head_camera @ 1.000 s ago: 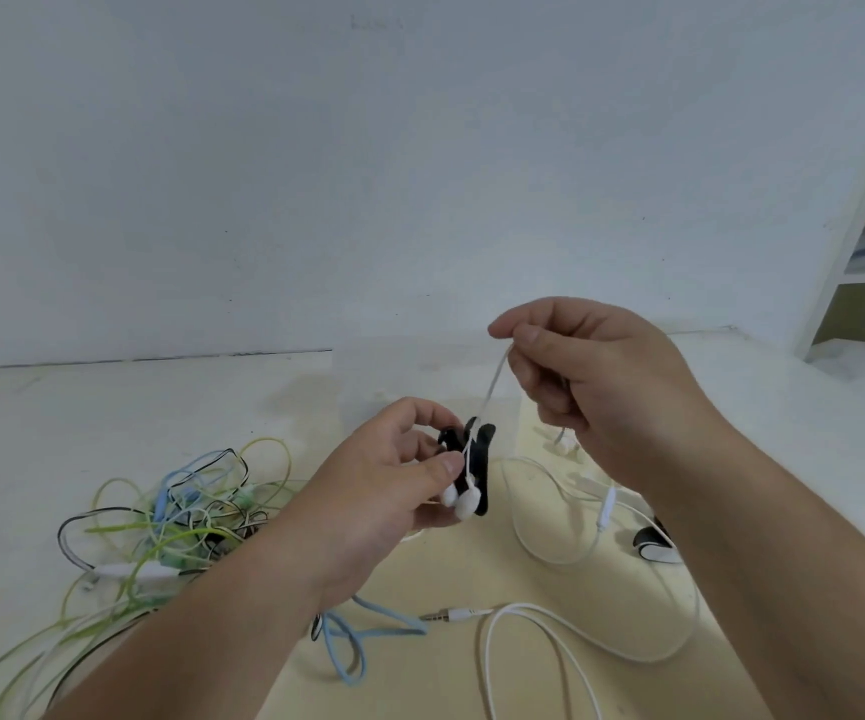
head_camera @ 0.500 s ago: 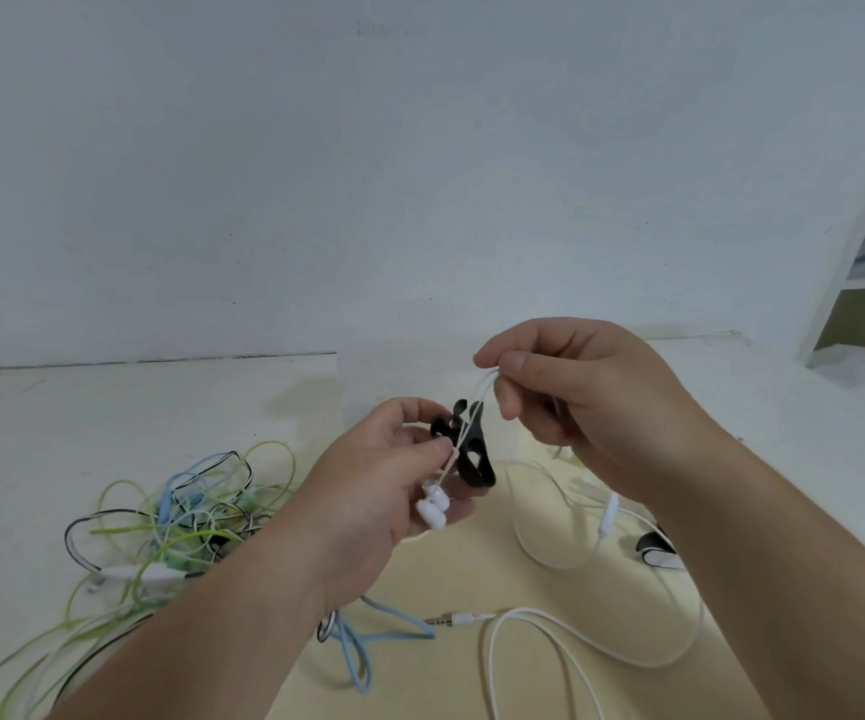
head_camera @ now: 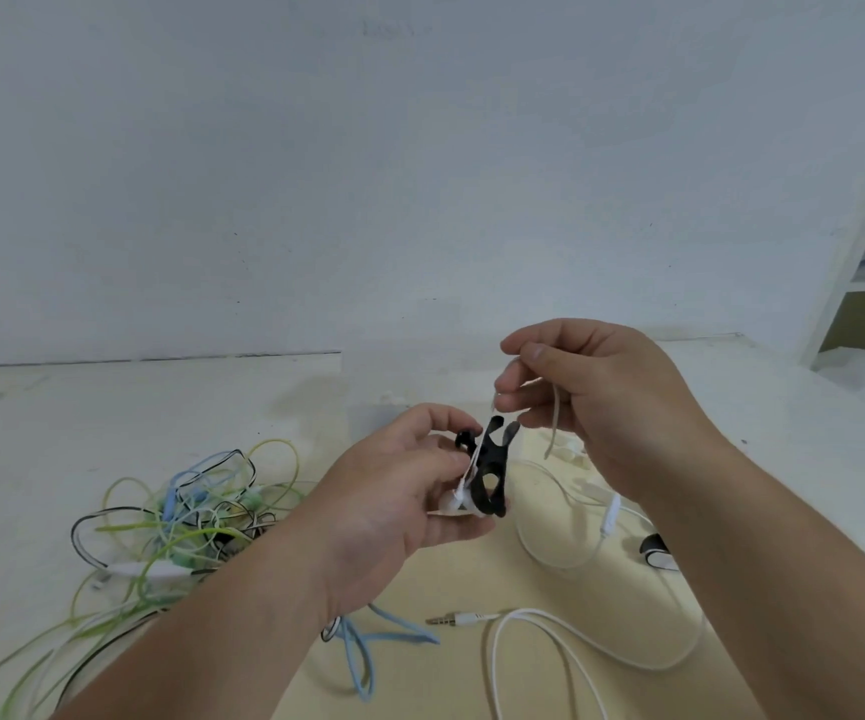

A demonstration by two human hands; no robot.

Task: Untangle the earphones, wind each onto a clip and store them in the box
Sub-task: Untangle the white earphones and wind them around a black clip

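1. Left of the black clip [head_camera: 490,475], my left hand [head_camera: 394,511] grips it, thumb pinning the white earbuds [head_camera: 457,504] against its lower end.
2. Just above the clip, my right hand [head_camera: 607,407] pinches the white cable [head_camera: 555,418].
3. Technique: I should hold the cable taut and seat each turn in the clip's waist, leaving no slack.
4. Right of the clip, my forearm half covers what looks like a second clip [head_camera: 654,552]. No box is discernible, and the tangle [head_camera: 186,517] left of the clip runs off-frame.
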